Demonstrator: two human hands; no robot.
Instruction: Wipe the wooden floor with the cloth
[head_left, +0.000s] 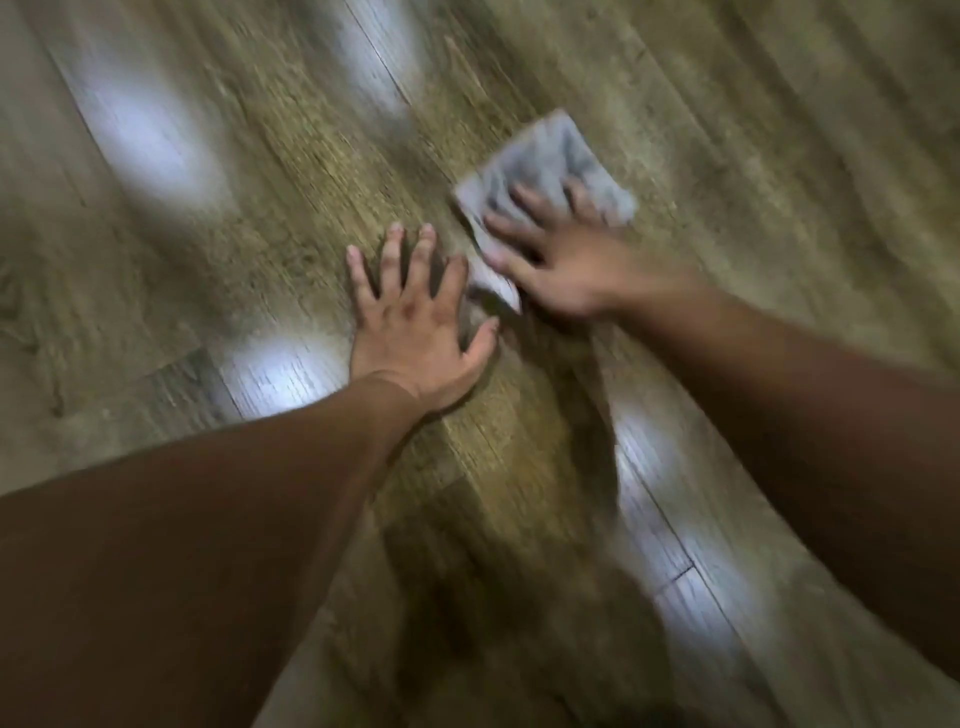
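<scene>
Your left forearm (208, 519) and right forearm (831, 415) fill the near edge, reaching out over the wooden floor (727, 130). The grey cloth (545, 150) lies crumpled on the planks just right of centre, toward the far side. Your right hand (566, 270) presses down on its near part, fingers spread and fairly straight. Your left hand (415, 322) rests just left of the cloth, palm down on bare wood, fingers splayed, holding nothing; blur hides whether it touches the cloth. Pale glare patches (156, 135) streak the planks.
</scene>
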